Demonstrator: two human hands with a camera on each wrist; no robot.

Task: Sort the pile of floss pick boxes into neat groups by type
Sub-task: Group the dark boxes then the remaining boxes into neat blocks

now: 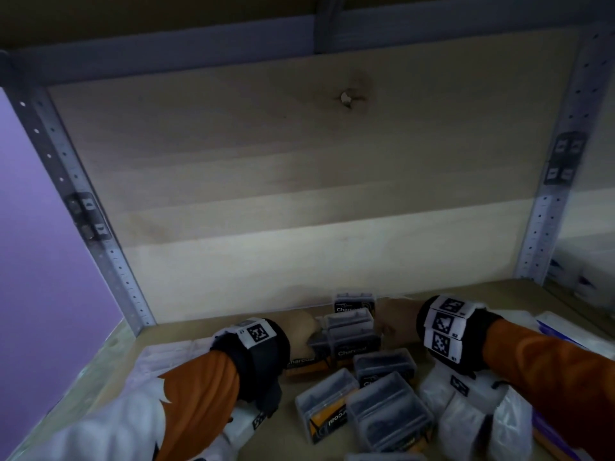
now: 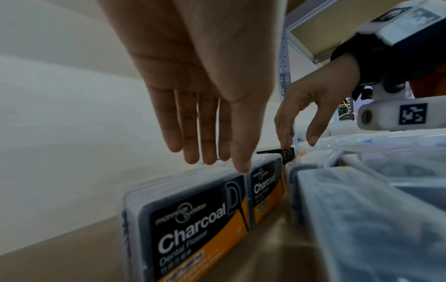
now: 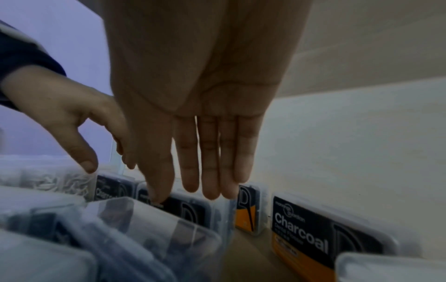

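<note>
Several clear boxes labelled Charcoal, with black and orange fronts, stand on edge in a row near the shelf's back panel. My left hand is at the left end of the row. Its straight fingers point down onto the box tops, and the thumb touches the top front edge between two boxes. My right hand is at the right end, with straight fingers over a box top. One more Charcoal box stands behind the row.
Loose Charcoal boxes lie flat in front of the row. Bags of white floss picks are piled at the right, and more white packs lie at the left. Metal uprights frame the wooden shelf.
</note>
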